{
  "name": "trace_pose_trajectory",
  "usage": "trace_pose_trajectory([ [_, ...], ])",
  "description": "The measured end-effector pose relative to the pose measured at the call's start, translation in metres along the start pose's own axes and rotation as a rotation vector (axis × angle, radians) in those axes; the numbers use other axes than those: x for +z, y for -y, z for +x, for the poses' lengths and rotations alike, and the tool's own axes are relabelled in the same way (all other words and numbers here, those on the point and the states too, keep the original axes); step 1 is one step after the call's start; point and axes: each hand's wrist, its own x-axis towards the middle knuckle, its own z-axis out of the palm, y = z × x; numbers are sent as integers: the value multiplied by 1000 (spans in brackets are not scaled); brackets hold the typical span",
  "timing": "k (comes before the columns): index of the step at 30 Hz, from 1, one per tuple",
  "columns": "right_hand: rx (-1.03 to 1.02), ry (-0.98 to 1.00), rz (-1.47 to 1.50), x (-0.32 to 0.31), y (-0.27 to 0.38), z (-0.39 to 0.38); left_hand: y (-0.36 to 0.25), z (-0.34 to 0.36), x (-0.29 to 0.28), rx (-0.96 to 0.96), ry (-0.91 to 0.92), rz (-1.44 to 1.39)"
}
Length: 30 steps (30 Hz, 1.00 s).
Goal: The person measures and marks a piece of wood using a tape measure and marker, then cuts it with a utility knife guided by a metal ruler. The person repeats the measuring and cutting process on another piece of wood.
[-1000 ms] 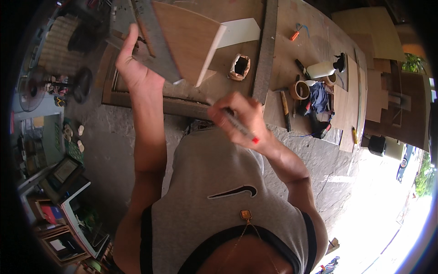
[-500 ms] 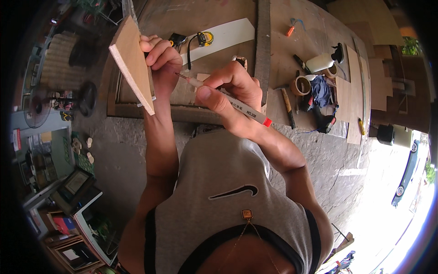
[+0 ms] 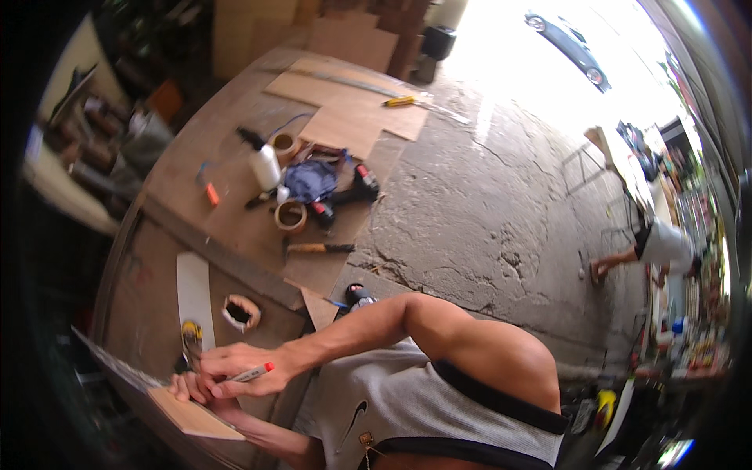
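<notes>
My left hand (image 3: 186,387) grips a flat light-wood board (image 3: 192,417) by its far edge, at the lower left. The board is tilted and its lower side faces my arm. Close over it, my right hand (image 3: 254,364) holds a slim grey pen (image 3: 252,374) with a red end. The pen's tip is hidden behind my fingers, so I cannot tell whether it touches the board. Just beyond my hands lies a yellow and black tape measure (image 3: 191,332) on a white strip (image 3: 193,286). A ragged-edged ring (image 3: 240,312) sits to its right.
Farther along the workbench (image 3: 184,223) are a hammer (image 3: 321,248), tape rolls (image 3: 291,216), a white bottle (image 3: 266,168), a dark cloth (image 3: 309,180), a power drill (image 3: 364,184) and a yellow utility knife (image 3: 399,101). Another person (image 3: 666,244) bends over at the far right.
My view has swung to the right, toward the floor and doorway. My right hand with the pen has come in against my left hand and the board.
</notes>
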Motion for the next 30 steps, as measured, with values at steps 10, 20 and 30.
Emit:
trace_pose_trajectory([
  [10,-124,-225,22,-12,-3,-32,49,49,-83,669,-208,2343],
  [20,-21,-281,-15,4,-15,-60,7,6,-57,644,-46,2724],
  [30,727,-590,-255,-45,-89,-159,19,-92,-9,1417,-727,1857],
])
